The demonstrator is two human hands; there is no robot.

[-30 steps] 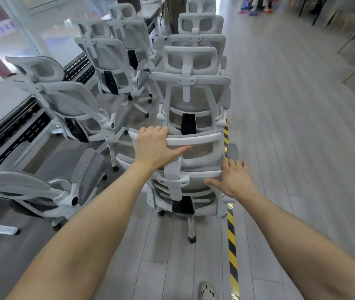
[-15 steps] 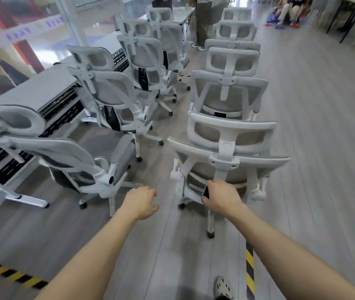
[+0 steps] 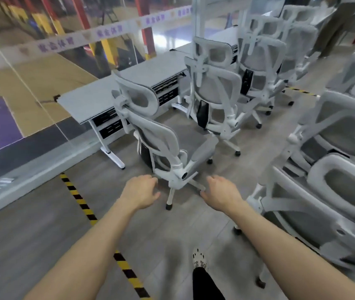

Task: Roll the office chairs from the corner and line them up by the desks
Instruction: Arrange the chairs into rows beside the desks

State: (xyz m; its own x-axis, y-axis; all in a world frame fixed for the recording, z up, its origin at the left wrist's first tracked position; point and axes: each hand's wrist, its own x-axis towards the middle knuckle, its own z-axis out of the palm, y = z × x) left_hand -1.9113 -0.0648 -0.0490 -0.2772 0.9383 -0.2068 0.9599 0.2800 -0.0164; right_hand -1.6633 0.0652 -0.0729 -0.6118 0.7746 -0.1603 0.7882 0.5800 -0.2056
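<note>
A white-framed grey mesh office chair point(image 3: 157, 135) stands just ahead of me beside a grey desk point(image 3: 98, 98), its back towards the desk. Both my arms reach out towards it. My left hand point(image 3: 139, 192) and my right hand point(image 3: 222, 191) hover in the air with loosely curled fingers, holding nothing and touching no chair. Further along the desks stand two more matching chairs point(image 3: 215, 92) point(image 3: 263, 61). A row of several chairs point(image 3: 334, 191) packed back to back runs down the right side, the nearest close to my right forearm.
A glass wall point(image 3: 42, 83) runs behind the desks on the left. Yellow-black floor tape point(image 3: 85, 208) crosses the grey plank floor under my left arm. My shoe point(image 3: 200, 259) shows at the bottom. A person's legs point(image 3: 334, 24) stand at the far right.
My view has turned left towards the desks. My right hand has let go of the back of the chair in the row, and both hands now hang free before the desk-side chair.
</note>
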